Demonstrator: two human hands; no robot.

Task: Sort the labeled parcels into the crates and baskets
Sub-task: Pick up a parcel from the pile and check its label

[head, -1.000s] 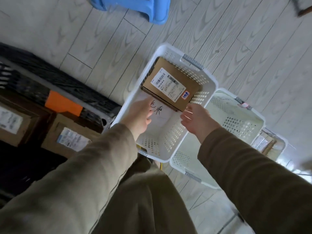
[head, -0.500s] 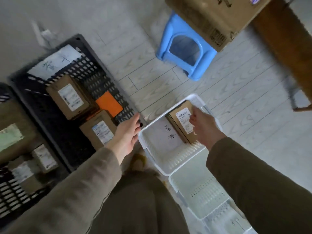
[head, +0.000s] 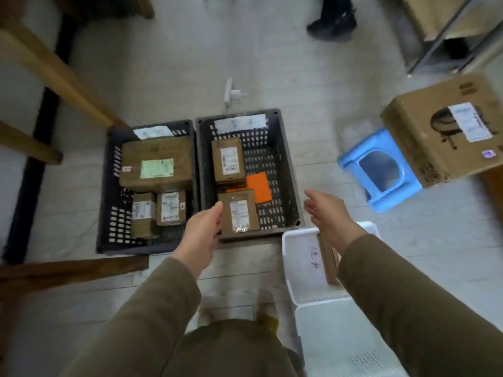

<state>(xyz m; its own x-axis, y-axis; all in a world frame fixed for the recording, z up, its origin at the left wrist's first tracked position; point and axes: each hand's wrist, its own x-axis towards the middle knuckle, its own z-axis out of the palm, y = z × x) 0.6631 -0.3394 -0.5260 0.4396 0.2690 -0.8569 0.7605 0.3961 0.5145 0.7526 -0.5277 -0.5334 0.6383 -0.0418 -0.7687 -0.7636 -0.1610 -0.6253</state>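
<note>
Now both hands are loose and hold nothing. The left hand [head: 202, 235] hangs beside a brown parcel [head: 239, 213] lying flat in the right black crate [head: 285, 164], long side pointing away. The right hand [head: 330, 216] hovers over the far rim of the white basket [head: 285, 257]. Inside, a thin parcel [head: 328, 259] stands on edge along the right wall. Bare floor [head: 321, 164] lies between crate and blue stool [head: 351, 159].

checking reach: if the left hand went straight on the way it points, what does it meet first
Probably the near parcel in the right black crate; the left hand is beside its left edge, though depth is unclear.
</note>
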